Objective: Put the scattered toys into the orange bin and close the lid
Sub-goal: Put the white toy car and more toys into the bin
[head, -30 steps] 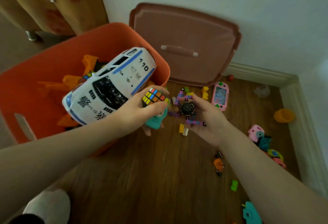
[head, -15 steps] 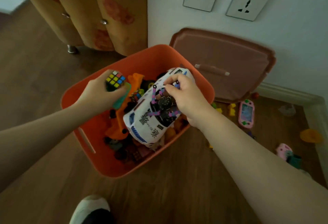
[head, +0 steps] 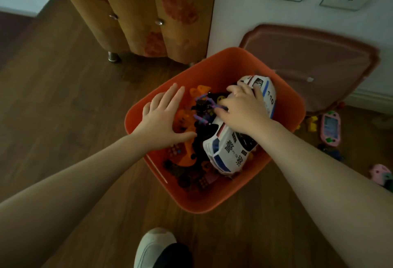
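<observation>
Orange plastic bin sits on the wood floor, stuffed with toys, and its brownish lid leans on the wall behind it. Left hand is spread flat over the bin, holding nothing. Right hand lies on the white-and-blue toy police car, fingers curled by the purple-legged black spider toy, though I can't tell if it's gripping either.

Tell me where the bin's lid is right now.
In the head view, the lid is off the orange bin, leaning against the white wall at upper right, just behind the bin's far corner and the toy police car.
</observation>
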`<state>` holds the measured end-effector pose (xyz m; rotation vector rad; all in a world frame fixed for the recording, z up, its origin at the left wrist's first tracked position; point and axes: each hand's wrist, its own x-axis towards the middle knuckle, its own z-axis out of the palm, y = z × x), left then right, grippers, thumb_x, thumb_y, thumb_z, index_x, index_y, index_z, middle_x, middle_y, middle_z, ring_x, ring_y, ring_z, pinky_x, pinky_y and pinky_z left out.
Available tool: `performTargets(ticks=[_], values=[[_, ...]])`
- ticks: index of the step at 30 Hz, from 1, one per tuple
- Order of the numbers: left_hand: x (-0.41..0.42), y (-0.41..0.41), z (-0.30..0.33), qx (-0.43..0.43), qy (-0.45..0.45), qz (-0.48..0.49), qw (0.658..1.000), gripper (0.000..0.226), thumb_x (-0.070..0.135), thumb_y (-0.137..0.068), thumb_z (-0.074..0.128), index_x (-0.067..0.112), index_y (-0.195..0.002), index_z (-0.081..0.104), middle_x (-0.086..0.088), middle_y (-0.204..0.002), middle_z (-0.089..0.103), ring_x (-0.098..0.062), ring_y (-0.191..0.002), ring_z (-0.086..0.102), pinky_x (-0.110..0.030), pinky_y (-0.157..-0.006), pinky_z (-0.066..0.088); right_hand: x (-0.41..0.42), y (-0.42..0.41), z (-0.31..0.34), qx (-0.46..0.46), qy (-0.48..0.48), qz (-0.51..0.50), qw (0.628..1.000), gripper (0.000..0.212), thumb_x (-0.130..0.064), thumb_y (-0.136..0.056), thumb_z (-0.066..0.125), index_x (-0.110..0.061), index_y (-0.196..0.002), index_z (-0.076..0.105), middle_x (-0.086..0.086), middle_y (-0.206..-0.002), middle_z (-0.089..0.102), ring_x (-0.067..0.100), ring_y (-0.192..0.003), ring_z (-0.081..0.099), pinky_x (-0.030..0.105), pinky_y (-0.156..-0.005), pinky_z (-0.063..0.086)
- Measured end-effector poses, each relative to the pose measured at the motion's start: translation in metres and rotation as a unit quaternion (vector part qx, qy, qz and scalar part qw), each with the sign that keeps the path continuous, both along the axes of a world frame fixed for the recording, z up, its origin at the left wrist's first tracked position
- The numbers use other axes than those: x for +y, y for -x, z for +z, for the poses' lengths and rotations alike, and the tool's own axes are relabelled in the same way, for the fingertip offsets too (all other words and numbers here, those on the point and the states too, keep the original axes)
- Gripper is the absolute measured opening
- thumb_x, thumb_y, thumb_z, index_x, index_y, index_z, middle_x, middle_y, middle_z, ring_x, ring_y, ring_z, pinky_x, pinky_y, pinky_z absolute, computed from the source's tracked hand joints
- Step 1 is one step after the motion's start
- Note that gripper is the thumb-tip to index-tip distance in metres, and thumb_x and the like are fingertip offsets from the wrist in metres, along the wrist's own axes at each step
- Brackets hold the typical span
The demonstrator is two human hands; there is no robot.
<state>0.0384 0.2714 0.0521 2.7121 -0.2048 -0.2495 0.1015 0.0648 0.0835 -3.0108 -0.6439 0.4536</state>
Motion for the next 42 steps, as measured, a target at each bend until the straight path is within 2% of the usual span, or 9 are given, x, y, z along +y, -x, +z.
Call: performTargets(ticks=[6,10,14,17,20,27,29,34,42], values=[[-0.030,0.003,0.006,0.017,-0.010,-0.155,0.988,0.097,0.081,-0.076,0.018,0.021,-0.148,-0.004,0.003,-0.157,-0.005,-0.011,-0.143,-0.005,-0.032,-0.115,0.000,-0.006,0.004,0.008,0.154,-0.011,0.116,0.981,0.050,-0.049,-0.095,0.026,-0.031,-0.142,0.034,0.000,-0.152,0.030,0.014,-0.142,0.016,0.045,-0.113,-0.010],[-0.034,-0.002,0.018,0.084,-0.128,-0.185,0.971,0.101,0.081,-0.068,0.006,0.019,-0.147,-0.012,-0.002,-0.156,-0.014,-0.014,-0.143,-0.007,-0.034,-0.114,-0.002,-0.027,0.016,0.009,0.072,-0.174,0.068,0.980,0.051,-0.029,-0.096,0.042,-0.015,-0.144,0.031,0.005,-0.152,0.031,0.018,-0.142,0.018,0.034,-0.114,0.009],[-0.052,-0.004,0.043,0.005,-0.075,-0.173,0.982,0.097,0.085,-0.072,0.018,0.030,-0.139,-0.027,0.002,-0.156,-0.015,-0.010,-0.142,-0.011,-0.031,-0.114,-0.004,-0.080,0.033,0.003,-0.036,-0.205,0.019,0.978,0.056,-0.038,-0.097,0.038,-0.016,-0.147,0.023,0.002,-0.156,0.018,0.015,-0.145,0.008,0.030,-0.113,0.001],[-0.091,-0.007,0.058,-0.125,-0.026,-0.196,0.972,0.084,0.065,-0.085,0.033,0.023,-0.148,-0.004,0.001,-0.157,-0.001,-0.008,-0.141,-0.007,-0.029,-0.113,-0.003,-0.131,0.044,-0.004,-0.097,-0.135,0.005,0.986,0.056,-0.034,-0.097,0.040,-0.013,-0.147,0.025,0.006,-0.156,0.019,0.021,-0.144,0.012,0.035,-0.115,0.005],[-0.160,-0.006,0.059,-0.127,-0.028,-0.304,0.944,0.075,0.042,-0.088,0.048,0.023,-0.149,0.007,0.000,-0.156,0.012,-0.016,-0.143,0.002,-0.032,-0.114,0.002,-0.194,0.055,-0.016,-0.109,-0.054,-0.049,0.991,0.052,-0.024,-0.094,0.049,-0.008,-0.141,0.036,0.013,-0.154,0.023,0.030,-0.142,0.020,0.043,-0.115,0.015],[-0.270,-0.019,0.021,-0.071,-0.105,-0.404,0.906,0.045,0.032,-0.092,0.044,0.019,-0.135,0.042,-0.004,-0.142,0.040,-0.021,-0.136,0.025,-0.037,-0.109,0.027,-0.289,0.076,-0.072,0.103,-0.020,-0.263,0.959,0.047,-0.015,-0.093,0.045,-0.008,-0.139,0.037,0.015,-0.148,0.029,0.036,-0.131,0.033,0.043,-0.106,0.033],[-0.281,-0.022,0.007,-0.044,-0.111,-0.380,0.917,0.034,0.027,-0.093,0.042,0.015,-0.125,0.051,-0.005,-0.129,0.050,-0.022,-0.122,0.043,-0.031,-0.092,0.043,-0.295,0.082,-0.091,0.176,-0.031,-0.271,0.946,0.051,-0.013,-0.094,0.041,-0.012,-0.144,0.028,0.011,-0.152,0.022,0.034,-0.133,0.034,0.041,-0.105,0.035],[-0.310,-0.033,-0.042,0.100,-0.225,-0.253,0.936,0.038,0.016,-0.093,0.044,0.013,-0.130,0.038,-0.013,-0.138,0.033,-0.028,-0.101,0.055,-0.031,-0.062,0.039,-0.295,0.070,-0.122,0.231,-0.070,-0.253,0.937,0.058,-0.012,-0.097,0.035,-0.022,-0.149,0.012,0.007,-0.156,0.009,0.033,-0.132,0.036,0.043,-0.104,0.038],[-0.320,-0.045,-0.117,0.204,-0.203,-0.066,0.955,0.073,0.024,-0.091,0.054,0.018,-0.147,0.009,-0.012,-0.155,-0.004,-0.031,-0.124,0.042,-0.038,-0.088,0.044,-0.281,0.039,-0.166,0.191,-0.123,-0.177,0.958,0.091,-0.054,-0.085,0.055,-0.029,-0.149,-0.005,0.005,-0.158,-0.010,0.030,-0.144,0.003,0.048,-0.112,0.021]])
